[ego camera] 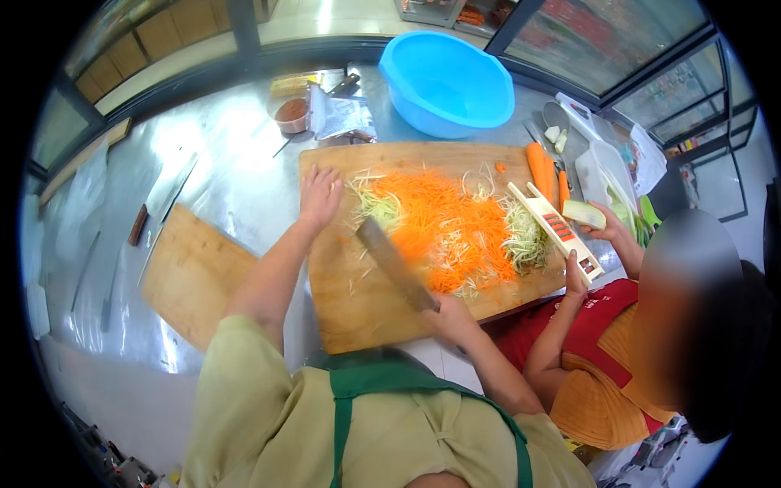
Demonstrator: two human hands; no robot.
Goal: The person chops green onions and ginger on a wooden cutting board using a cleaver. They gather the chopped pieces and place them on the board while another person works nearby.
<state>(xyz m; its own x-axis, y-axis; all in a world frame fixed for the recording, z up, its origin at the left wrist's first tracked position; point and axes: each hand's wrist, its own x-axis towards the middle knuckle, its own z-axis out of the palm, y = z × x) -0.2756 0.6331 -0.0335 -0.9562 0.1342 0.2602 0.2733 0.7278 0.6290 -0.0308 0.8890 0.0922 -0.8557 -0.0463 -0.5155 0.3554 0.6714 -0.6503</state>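
My right hand (453,318) grips the handle of a cleaver (393,262), whose wide blade slants up to the left over the large wooden cutting board (360,311). Flat on the board's upper left part rests my left hand (321,194), fingers apart and holding nothing. Shredded carrot (451,213) is heaped across the board's middle, right of the blade. Pale green shreds (381,208) lie at the heap's left end, and more of them at its right end, under a co-worker's slicer. The blade looks slightly blurred.
A co-worker at the right holds a white grater (558,232) and a pale vegetable piece (584,215). Whole carrots (537,168) lie at the board's upper right. Behind stands a blue basin (451,91). A smaller board (192,274) and a knife (139,224) are at the left.
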